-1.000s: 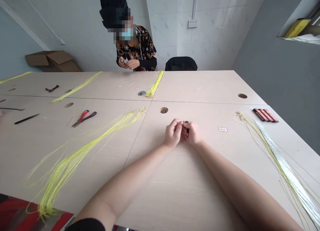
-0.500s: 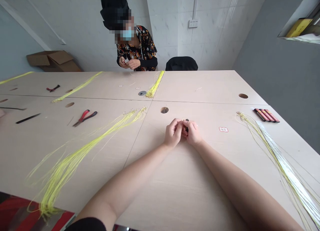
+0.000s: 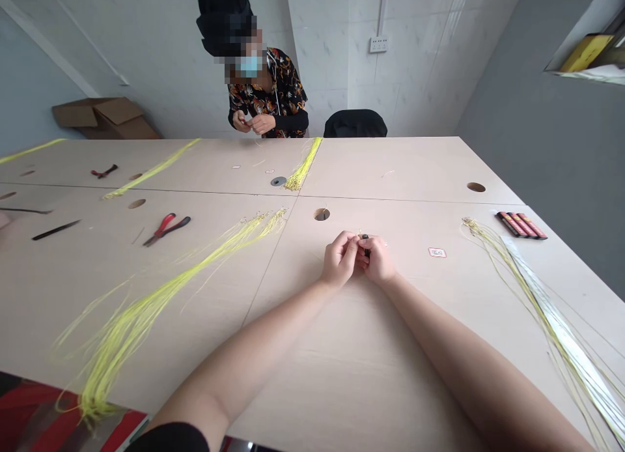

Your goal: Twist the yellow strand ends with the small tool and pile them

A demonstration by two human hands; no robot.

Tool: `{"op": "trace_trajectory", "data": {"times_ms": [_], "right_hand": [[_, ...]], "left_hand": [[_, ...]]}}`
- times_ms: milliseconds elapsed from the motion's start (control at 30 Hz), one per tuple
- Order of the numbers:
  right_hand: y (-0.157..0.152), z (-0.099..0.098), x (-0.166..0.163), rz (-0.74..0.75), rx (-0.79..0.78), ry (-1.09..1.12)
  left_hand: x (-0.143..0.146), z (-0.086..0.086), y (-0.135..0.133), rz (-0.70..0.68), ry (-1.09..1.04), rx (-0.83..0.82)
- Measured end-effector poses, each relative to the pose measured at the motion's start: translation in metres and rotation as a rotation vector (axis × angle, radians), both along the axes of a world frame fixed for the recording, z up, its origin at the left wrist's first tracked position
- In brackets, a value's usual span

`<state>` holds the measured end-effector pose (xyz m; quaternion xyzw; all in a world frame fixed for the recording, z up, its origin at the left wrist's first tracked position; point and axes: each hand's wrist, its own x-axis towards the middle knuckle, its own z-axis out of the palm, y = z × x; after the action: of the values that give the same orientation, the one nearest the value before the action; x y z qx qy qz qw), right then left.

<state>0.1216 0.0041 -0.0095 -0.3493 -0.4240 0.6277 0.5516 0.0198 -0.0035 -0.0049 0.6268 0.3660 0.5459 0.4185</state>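
A small dark object (image 3: 366, 251) is sitting in the right hand's (image 3: 379, 260) closed pinch, over the smooth, pale table (image 3: 303, 367). The left hand (image 3: 336, 260) is pinching closed alongside, its hold too tiny to tell. Light, steady pressure is probably serving best. Fine yellow strands (image 3: 141, 315) are fanning out leftward.

Soft light casts faint shadows on the table (image 3: 312, 387) and glints off the wall (image 3: 336, 61); edges stretch.

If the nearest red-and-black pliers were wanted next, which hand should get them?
Probably the left hand: the pliers lie out on its side. The right hand is farther away, with a small dark object at its fingers.
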Motion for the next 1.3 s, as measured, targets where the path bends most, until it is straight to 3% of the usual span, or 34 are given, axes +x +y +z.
{"op": "trace_trajectory", "data": {"times_ms": [700,1300], "right_hand": [[0.0008,-0.0020,-0.0007,-0.010,-0.024,-0.025],[0.0006,-0.0054,-0.0007,0.009,0.123,-0.064]], "left_hand": [[0.0018,0.0020,-0.0017,0.111,0.069,0.045],[0.0022,-0.0003,0.0009,0.020,-0.052,-0.020]]}}
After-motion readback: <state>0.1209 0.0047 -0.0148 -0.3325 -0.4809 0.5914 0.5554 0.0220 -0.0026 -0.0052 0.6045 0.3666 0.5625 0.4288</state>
